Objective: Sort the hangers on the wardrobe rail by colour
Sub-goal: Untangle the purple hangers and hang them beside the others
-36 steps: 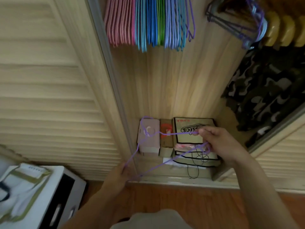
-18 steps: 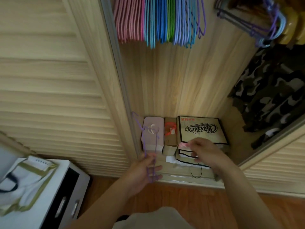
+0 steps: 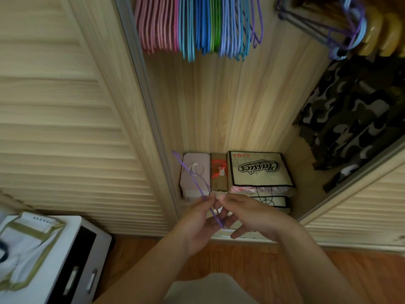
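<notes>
A thin purple hanger (image 3: 192, 178) is seen edge-on low in front of the open wardrobe, its far end pointing up and left. My left hand (image 3: 198, 220) pinches its lower part between thumb and fingers. My right hand (image 3: 245, 212) is right beside it, fingertips touching the hanger's lower end near the left fingers. On the rail above hang several pink hangers (image 3: 156, 23), then light blue, blue and green hangers (image 3: 215, 23), then lilac and purple hangers (image 3: 256, 18). More purple and blue hangers (image 3: 341, 29) hang tilted at the upper right.
A louvred sliding door (image 3: 65, 128) stands on the left. On the wardrobe floor lie a pink box (image 3: 194, 172), a brown box (image 3: 219, 174) and a printed bag (image 3: 258, 170). Camouflage clothing (image 3: 355, 119) hangs at the right. A white cabinet (image 3: 50, 260) is at lower left.
The right hand let go of the hanger's right end, and the left hand turned it edge-on. The right hand has since come back beside the left and touches the hanger's lower end.
</notes>
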A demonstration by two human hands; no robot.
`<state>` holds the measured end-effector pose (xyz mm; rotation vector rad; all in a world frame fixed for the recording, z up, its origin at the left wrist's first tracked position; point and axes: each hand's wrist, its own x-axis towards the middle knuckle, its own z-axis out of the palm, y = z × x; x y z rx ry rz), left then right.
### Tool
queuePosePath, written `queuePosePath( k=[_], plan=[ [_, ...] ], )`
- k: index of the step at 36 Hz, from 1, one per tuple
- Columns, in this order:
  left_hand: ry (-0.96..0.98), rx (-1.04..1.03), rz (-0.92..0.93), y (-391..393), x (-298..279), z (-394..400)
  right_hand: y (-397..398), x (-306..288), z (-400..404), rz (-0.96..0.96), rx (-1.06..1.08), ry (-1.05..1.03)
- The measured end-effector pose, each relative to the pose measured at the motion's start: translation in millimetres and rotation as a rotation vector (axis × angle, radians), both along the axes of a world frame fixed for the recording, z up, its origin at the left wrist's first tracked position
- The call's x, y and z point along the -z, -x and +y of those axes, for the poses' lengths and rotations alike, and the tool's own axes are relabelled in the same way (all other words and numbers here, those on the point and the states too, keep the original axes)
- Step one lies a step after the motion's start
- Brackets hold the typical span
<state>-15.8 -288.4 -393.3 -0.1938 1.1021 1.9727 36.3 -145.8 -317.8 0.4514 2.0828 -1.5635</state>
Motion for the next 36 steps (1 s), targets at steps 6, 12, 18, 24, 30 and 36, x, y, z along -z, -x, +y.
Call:
queuePosePath(
  k=[6,12,18,24,30,36],
  plan=[
    [0.012,-0.066,-0.046,4,-3,8,1,1,7,0.035,-0.028,0.019],
    [0.081,-0.08,-0.021,-1,-2,15,-1,6,11,0.025,-0.013,0.012],
    [0.089,-0.065,-0.004,-3,-2,19,-3,12,16,0.018,-0.017,-0.009],
    [0.128,0.004,0.064,-7,-12,28,-6,14,13,0.052,-0.023,0.04],
    [0.208,0.031,-0.03,-2,-32,39,-4,17,4,0.111,0.093,-0.062],
    [0.468,0.166,0.293,4,-62,32,4,11,19,0.151,0.356,-0.264]
  ],
)
